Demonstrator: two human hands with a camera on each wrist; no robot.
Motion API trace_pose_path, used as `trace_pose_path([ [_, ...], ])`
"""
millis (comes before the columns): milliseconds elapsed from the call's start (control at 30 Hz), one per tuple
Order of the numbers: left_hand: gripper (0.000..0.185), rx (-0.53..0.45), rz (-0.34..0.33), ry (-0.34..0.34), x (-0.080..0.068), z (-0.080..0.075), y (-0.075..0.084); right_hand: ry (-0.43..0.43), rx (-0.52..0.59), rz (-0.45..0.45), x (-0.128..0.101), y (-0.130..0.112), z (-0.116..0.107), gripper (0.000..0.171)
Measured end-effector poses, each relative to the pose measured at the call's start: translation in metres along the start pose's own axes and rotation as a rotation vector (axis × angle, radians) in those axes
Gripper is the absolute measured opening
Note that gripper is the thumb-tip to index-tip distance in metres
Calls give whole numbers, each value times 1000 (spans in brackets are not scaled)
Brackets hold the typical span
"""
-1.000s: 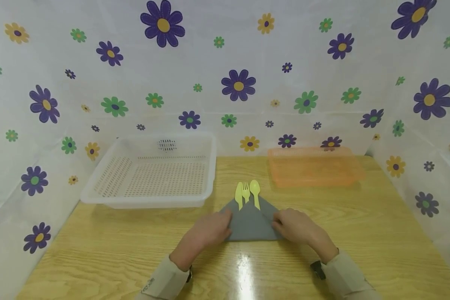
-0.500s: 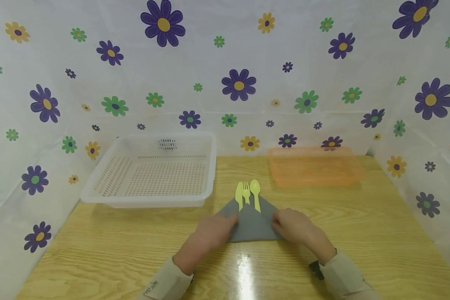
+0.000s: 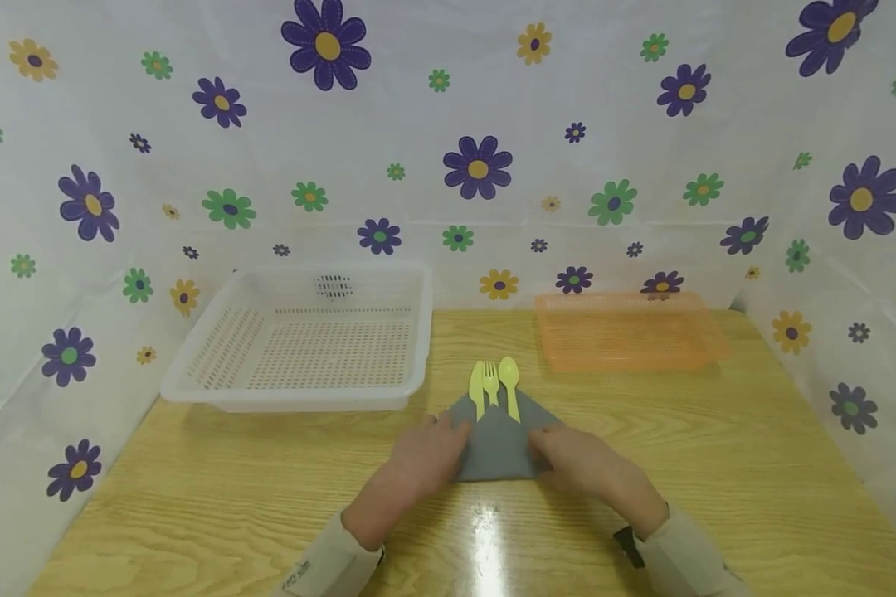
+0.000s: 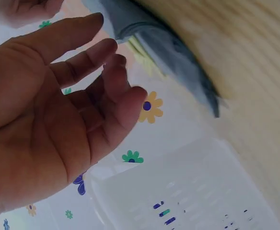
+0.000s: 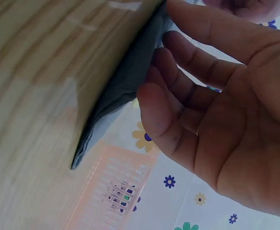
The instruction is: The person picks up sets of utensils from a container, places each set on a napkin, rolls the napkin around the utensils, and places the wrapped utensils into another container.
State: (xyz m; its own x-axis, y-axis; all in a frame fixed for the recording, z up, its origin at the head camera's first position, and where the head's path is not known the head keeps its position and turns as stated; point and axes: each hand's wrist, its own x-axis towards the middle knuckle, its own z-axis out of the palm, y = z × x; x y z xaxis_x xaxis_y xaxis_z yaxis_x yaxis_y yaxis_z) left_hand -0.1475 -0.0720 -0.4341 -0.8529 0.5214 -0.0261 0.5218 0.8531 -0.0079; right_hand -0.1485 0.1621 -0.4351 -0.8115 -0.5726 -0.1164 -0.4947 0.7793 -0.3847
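A grey napkin point(image 3: 499, 452) lies folded in a pointed pocket on the wooden table. Out of its top stick a yellow plastic knife point(image 3: 476, 388), fork point(image 3: 490, 383) and spoon point(image 3: 509, 383), their lower ends hidden inside. My left hand point(image 3: 431, 452) is at the pocket's left side, with loosely bent fingers and nothing between them in the left wrist view. At the right side is my right hand point(image 3: 586, 464); its fingertips point(image 5: 152, 98) come right up to the grey cloth, fingers slightly bent and thumb apart from them.
A white perforated basket point(image 3: 418, 332) stands at the back left of the table point(image 3: 231, 497). Back right is a shallow orange basket point(image 3: 630, 365). A white sheet with printed flowers point(image 3: 418, 124) encloses the back and both sides.
My left hand has shifted slightly right over the napkin's side. My right hand has moved a little left, its fingers less curled than before. The cutlery stays in the pocket.
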Motion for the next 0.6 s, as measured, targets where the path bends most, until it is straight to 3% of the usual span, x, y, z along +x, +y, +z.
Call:
trace_pose_path([
  [200,10,-121,75,-50,-2,-4,1,8,-10,1,1,3,2,23],
  [333,11,-121,124,-72,-2,-3,2,0,-3,9,1,3,3,23],
  [600,6,-109,51,-138,0,1,6,7,25,-17,3,7,6,20],
])
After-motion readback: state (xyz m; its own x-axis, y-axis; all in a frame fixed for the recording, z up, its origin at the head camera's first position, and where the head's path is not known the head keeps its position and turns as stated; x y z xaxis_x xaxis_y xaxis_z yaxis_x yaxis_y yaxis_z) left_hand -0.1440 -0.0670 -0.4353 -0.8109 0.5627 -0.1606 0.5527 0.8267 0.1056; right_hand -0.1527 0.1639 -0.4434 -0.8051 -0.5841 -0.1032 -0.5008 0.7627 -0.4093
